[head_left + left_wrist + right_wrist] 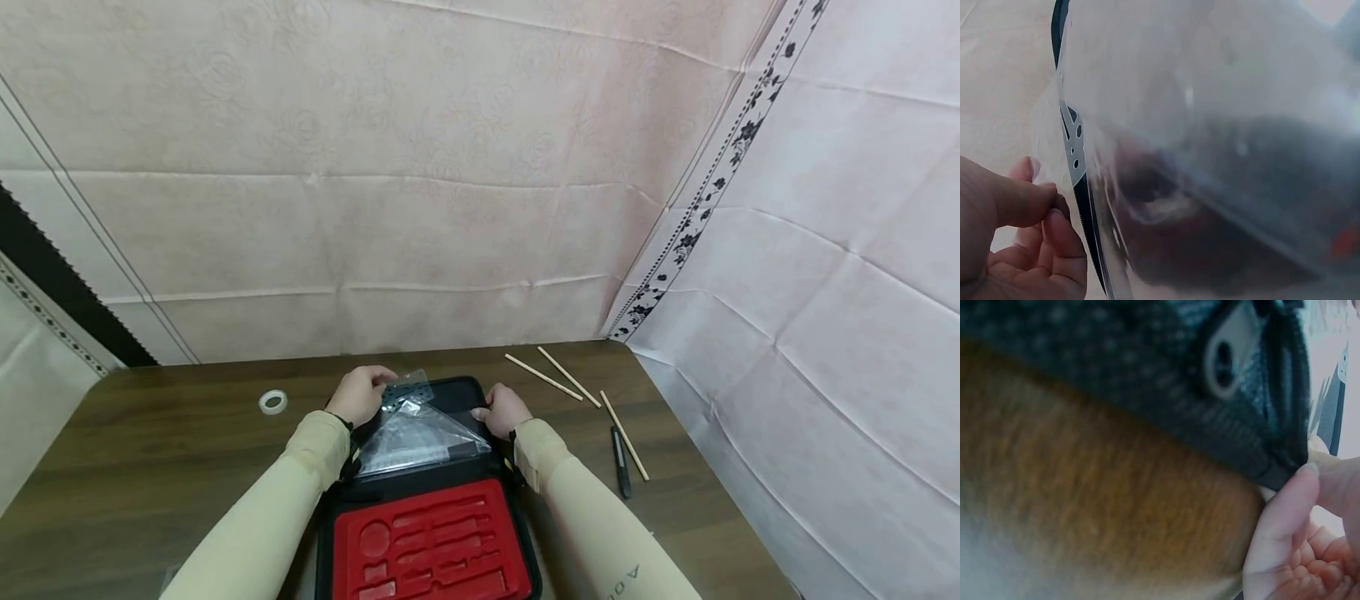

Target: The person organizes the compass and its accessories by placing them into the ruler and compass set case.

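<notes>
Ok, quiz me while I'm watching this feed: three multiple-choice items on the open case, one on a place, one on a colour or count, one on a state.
1. Where does the roll of tape lie?
A. on the table left of the case
B. inside the red tray
C. beside the pen

2. How many thin wooden sticks lie on the table?
A. one
B. three
C. five

3. What are the hands doing?
A. both resting flat on the table
B. left hand and right hand gripping the far edge of the open black case
C. both lifting the red tray

Answers: 1 A, the roll sits alone on the wood left of the case. 2 B, three sticks show right of the case, near the black pen. 3 B, fingers of both pinch the lid's edge in the wrist views.
</notes>
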`<state>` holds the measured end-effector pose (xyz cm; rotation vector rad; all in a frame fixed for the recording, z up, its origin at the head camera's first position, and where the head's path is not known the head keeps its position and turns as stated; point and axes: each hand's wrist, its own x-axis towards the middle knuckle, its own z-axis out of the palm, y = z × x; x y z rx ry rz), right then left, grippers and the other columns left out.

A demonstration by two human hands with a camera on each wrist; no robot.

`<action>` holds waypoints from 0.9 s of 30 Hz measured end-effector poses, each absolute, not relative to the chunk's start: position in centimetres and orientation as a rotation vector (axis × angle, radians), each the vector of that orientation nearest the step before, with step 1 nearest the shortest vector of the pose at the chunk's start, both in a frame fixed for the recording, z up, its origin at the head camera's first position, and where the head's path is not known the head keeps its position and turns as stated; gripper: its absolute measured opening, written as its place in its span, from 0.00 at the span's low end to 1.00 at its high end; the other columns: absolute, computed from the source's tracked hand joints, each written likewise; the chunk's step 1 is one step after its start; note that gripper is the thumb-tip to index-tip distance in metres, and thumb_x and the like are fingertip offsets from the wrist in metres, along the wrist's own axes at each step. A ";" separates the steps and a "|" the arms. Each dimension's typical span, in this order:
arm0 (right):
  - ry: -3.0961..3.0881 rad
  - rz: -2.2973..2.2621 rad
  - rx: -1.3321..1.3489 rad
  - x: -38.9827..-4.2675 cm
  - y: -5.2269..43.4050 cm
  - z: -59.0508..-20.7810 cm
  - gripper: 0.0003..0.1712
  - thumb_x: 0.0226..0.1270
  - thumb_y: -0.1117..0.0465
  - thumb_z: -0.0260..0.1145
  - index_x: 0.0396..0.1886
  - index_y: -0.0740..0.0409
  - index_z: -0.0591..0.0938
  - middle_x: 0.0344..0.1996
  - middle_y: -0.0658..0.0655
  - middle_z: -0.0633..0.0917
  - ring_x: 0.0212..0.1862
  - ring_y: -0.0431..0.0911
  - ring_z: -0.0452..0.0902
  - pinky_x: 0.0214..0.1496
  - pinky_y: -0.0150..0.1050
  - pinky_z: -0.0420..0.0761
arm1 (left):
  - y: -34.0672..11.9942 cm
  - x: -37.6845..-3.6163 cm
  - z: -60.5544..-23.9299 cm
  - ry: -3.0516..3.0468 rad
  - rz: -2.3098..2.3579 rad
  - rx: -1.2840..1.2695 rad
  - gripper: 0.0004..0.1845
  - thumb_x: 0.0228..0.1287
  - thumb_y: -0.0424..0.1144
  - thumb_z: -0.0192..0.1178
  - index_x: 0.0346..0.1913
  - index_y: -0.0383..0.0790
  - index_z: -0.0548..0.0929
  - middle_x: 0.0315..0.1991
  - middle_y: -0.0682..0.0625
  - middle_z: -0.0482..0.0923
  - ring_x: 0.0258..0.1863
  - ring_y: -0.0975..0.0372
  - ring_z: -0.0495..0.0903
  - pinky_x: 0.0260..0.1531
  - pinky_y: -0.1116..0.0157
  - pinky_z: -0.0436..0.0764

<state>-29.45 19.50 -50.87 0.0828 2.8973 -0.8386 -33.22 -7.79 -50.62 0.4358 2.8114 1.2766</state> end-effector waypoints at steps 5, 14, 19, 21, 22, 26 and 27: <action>2.897 -0.841 0.076 -29.3 19.4 -50.7 0.17 0.65 0.54 0.68 0.36 0.60 0.70 0.29 0.56 0.74 0.33 0.49 0.70 0.38 0.43 0.73 | -7.9 -33.3 -50.5 2.798 1.290 0.417 0.15 0.69 0.24 0.49 0.52 0.35 0.81 0.48 0.41 0.79 0.45 0.52 0.77 0.43 0.54 0.76; 2.893 -0.856 0.070 -29.4 19.3 -50.7 0.17 0.65 0.54 0.68 0.37 0.61 0.71 0.29 0.56 0.75 0.33 0.48 0.71 0.38 0.43 0.73 | -7.6 -33.3 -50.2 2.862 1.401 0.340 0.13 0.69 0.27 0.50 0.51 0.32 0.80 0.40 0.43 0.77 0.38 0.54 0.74 0.39 0.57 0.73; 2.870 -0.858 0.073 -29.5 19.4 -50.6 0.17 0.65 0.54 0.68 0.37 0.60 0.71 0.29 0.55 0.74 0.33 0.48 0.71 0.37 0.41 0.73 | -7.6 -33.2 -50.2 2.851 1.415 0.339 0.12 0.69 0.28 0.50 0.51 0.32 0.80 0.41 0.42 0.78 0.40 0.53 0.75 0.42 0.56 0.74; 2.865 -0.859 0.085 -29.5 19.5 -50.4 0.17 0.65 0.54 0.68 0.37 0.60 0.70 0.30 0.55 0.74 0.33 0.48 0.71 0.37 0.41 0.73 | -7.8 -33.2 -50.1 2.853 1.417 0.342 0.12 0.69 0.27 0.50 0.51 0.31 0.80 0.41 0.42 0.78 0.40 0.53 0.75 0.41 0.55 0.74; 2.864 -0.861 0.090 -29.5 19.6 -50.4 0.17 0.65 0.54 0.68 0.37 0.60 0.70 0.30 0.55 0.74 0.33 0.48 0.71 0.36 0.41 0.73 | -8.0 -33.2 -50.1 2.861 1.412 0.342 0.12 0.69 0.27 0.50 0.50 0.31 0.80 0.40 0.42 0.78 0.39 0.53 0.75 0.41 0.55 0.74; 2.872 -0.860 0.087 -29.5 19.6 -50.5 0.18 0.65 0.54 0.68 0.37 0.60 0.71 0.29 0.56 0.74 0.33 0.48 0.71 0.37 0.42 0.73 | -9.0 -33.2 -50.0 2.891 1.396 0.319 0.11 0.70 0.28 0.51 0.49 0.33 0.81 0.39 0.42 0.79 0.38 0.53 0.76 0.39 0.55 0.74; 2.877 -0.854 0.081 -29.5 19.6 -50.5 0.18 0.65 0.54 0.69 0.37 0.60 0.71 0.29 0.55 0.74 0.33 0.48 0.71 0.37 0.42 0.73 | -9.2 -33.2 -50.0 2.900 1.389 0.314 0.11 0.71 0.28 0.51 0.49 0.33 0.81 0.39 0.42 0.78 0.38 0.53 0.75 0.38 0.55 0.74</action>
